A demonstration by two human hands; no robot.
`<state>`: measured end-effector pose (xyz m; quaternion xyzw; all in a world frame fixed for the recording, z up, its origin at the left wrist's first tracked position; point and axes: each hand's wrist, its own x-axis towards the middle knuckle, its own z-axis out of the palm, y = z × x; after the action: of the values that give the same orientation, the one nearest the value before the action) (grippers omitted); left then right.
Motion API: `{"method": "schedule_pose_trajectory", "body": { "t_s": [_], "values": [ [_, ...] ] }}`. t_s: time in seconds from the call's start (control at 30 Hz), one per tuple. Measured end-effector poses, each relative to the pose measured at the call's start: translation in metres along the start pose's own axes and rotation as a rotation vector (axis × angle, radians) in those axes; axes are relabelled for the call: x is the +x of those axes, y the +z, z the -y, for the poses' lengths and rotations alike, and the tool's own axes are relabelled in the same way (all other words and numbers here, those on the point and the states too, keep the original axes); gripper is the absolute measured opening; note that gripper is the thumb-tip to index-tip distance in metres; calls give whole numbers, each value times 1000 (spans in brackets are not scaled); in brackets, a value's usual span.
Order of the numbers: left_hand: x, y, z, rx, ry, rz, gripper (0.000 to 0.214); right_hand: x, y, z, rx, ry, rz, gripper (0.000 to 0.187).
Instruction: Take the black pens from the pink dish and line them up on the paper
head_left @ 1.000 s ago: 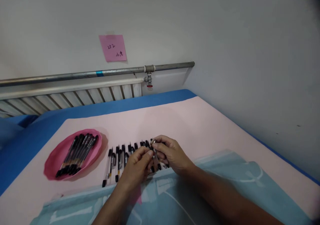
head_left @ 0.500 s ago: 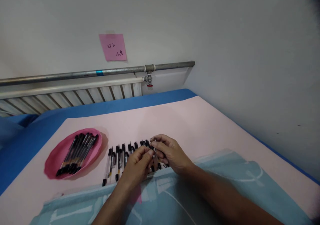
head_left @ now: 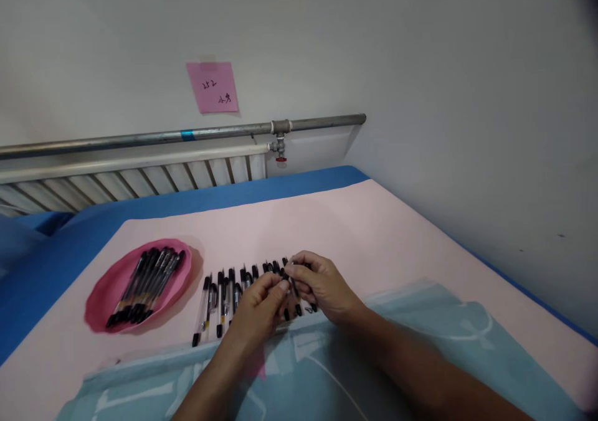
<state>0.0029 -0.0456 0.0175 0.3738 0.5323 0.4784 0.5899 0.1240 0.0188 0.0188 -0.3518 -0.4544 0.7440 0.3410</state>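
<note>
My left hand [head_left: 261,306] is closed in a pinch above a row of disassembled pens, thumb against forefinger. Close beside it, my right hand [head_left: 323,287] also pinches, its fingertips near those of the left. Something small and thin shows at the fingertips, too small to make out. Under and around both hands lie clear pen barrels [head_left: 219,309] with black ends, next to black pen caps [head_left: 238,294] and thin refills. My hands hide part of the row. To the left, a pink scalloped dish [head_left: 93,306] holds several black-capped pens [head_left: 149,284].
The pens lie on a pale pink sheet [head_left: 317,222] with a blue border [head_left: 299,178]. Light blue patterned cloth [head_left: 411,309] covers the near edge. Behind stand a radiator [head_left: 172,175], a metal pipe [head_left: 140,139] with a valve, and a wall bearing a pink note [head_left: 212,88].
My hands stay close together over the pens, with only a slight shift of the right fingers. The whole view has moved a little.
</note>
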Motion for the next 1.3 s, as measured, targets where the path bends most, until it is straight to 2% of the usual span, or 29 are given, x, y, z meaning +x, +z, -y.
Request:
{"method": "schedule_pose_trajectory", "body": {
  "t_s": [0.2,0.4,0.63,0.83,1.07,1.3],
  "values": [
    [4,-2,4,-22,-20,-9,29,0,-1,0,-28,1,52,20],
    [5,-2,6,19,31,2,30,1,0,0,-35,-9,-6,21],
    [2,0,2,-24,-36,-13,28,0,-3,2,-21,9,69,17],
    [6,-4,8,7,-2,-6,30,0,0,1,-66,2,-1,20],
    [4,-2,4,28,7,-24,28,0,-1,1,-50,-9,41,18],
    [4,-2,5,36,29,-13,26,0,0,0,-70,-40,3,19]
  ]
}}
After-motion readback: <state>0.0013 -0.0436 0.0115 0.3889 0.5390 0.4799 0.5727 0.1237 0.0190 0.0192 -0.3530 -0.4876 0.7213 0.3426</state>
